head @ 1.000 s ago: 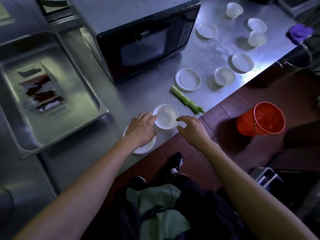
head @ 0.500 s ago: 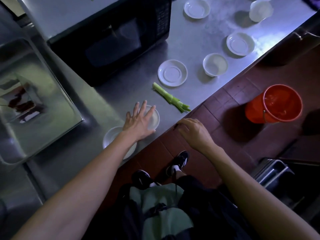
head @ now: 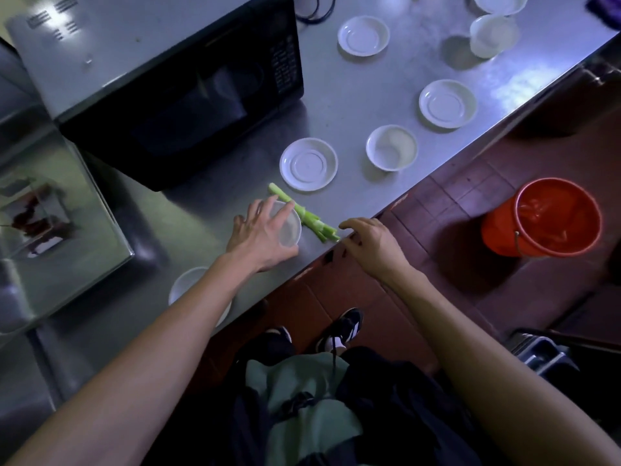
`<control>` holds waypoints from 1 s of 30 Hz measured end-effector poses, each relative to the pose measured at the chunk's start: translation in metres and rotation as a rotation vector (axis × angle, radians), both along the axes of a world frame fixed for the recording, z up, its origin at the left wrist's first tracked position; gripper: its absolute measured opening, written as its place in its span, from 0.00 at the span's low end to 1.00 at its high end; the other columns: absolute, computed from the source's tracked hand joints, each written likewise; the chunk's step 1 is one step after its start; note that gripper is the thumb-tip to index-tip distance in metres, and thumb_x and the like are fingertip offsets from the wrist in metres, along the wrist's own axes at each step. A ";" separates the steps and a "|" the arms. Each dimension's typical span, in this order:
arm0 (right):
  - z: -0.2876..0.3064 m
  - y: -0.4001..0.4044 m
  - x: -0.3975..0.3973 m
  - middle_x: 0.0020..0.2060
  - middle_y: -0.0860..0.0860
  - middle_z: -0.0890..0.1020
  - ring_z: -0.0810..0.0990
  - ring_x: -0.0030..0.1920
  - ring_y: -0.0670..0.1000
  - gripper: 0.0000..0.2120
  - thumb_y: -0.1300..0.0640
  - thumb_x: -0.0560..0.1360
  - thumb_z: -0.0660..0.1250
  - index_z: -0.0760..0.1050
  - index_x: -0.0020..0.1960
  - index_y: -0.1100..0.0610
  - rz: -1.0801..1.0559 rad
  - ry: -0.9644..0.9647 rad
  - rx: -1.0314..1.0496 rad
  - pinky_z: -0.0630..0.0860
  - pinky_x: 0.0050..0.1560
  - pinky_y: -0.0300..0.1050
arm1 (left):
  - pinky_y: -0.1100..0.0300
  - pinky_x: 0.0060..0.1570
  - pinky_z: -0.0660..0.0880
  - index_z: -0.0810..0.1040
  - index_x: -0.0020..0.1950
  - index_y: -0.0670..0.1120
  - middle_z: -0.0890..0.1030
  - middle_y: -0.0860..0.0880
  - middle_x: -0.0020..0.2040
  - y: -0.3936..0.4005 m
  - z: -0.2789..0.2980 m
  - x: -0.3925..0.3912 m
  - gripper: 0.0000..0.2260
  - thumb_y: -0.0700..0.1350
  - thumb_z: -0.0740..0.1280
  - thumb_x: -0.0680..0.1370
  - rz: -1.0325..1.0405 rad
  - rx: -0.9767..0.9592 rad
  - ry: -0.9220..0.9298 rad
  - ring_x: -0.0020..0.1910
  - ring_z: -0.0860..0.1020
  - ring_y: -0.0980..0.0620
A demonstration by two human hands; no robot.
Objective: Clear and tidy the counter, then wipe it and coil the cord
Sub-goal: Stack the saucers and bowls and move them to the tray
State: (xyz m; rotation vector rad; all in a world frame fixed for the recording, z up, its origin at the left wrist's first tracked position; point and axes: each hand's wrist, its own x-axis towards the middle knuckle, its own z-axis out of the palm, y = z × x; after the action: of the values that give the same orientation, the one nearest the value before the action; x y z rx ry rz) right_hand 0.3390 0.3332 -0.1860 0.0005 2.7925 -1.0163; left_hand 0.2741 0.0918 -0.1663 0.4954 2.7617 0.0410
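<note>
Head view, my inventory, largest item first.

1. Steel counter [head: 353, 105]: runs from near left to far right; its near edge drops to a tiled floor.
2. Microwave [head: 181, 95]: far left, black door facing me; a dark cord [head: 314, 13] loops behind it, uncoiled.
3. Red bucket [head: 541, 218]: on the floor, right, well apart from the counter.
4. White saucers and cups: scattered centre to far right, uncleared; one saucer [head: 308, 164] sits just beyond item 5.
5. Green stalk [head: 304, 215]: near the edge, touching item 6.
6. Small white cup [head: 288, 227]: under my left hand [head: 262, 235], fingers curled over its rim, gripping it.
7. Right hand [head: 373, 242]: holds nothing, fingers loosely bent at the counter edge.

Risks, as I judge them: the cup could nudge the stalk over the edge, or slip from a top-rim grip.
</note>
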 end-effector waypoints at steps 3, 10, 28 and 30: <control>0.002 0.017 -0.012 0.58 0.52 0.82 0.77 0.59 0.57 0.15 0.59 0.75 0.67 0.79 0.62 0.55 -0.036 -0.005 0.006 0.75 0.58 0.57 | 0.40 0.65 0.67 0.55 0.79 0.59 0.57 0.50 0.78 0.022 0.008 -0.010 0.41 0.66 0.65 0.68 -0.017 0.041 0.021 0.75 0.55 0.46; 0.000 0.056 -0.038 0.63 0.49 0.80 0.75 0.61 0.57 0.17 0.56 0.74 0.69 0.78 0.63 0.53 -0.148 -0.006 0.065 0.73 0.61 0.58 | 0.37 0.69 0.63 0.56 0.78 0.58 0.55 0.49 0.78 0.070 0.011 -0.040 0.42 0.68 0.65 0.67 -0.086 0.070 0.001 0.76 0.54 0.47; -0.003 0.120 -0.154 0.79 0.53 0.55 0.55 0.77 0.56 0.38 0.43 0.73 0.71 0.59 0.78 0.47 0.056 -0.214 0.464 0.62 0.69 0.58 | 0.40 0.65 0.66 0.52 0.79 0.60 0.52 0.48 0.80 0.129 -0.023 -0.123 0.41 0.66 0.65 0.70 -0.054 0.170 -0.040 0.77 0.54 0.45; -0.007 0.124 -0.163 0.80 0.53 0.53 0.52 0.78 0.56 0.40 0.41 0.73 0.70 0.56 0.79 0.47 0.098 -0.224 0.476 0.60 0.70 0.58 | 0.40 0.65 0.66 0.52 0.79 0.60 0.53 0.48 0.80 0.132 -0.022 -0.123 0.40 0.66 0.65 0.70 -0.036 0.159 -0.038 0.77 0.54 0.44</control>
State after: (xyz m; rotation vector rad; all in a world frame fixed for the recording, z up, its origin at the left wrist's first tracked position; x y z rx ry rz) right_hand 0.1764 0.4573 -0.1927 0.0347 2.7193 -0.2906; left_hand 0.1514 0.2237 -0.1884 0.5783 2.7242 0.2608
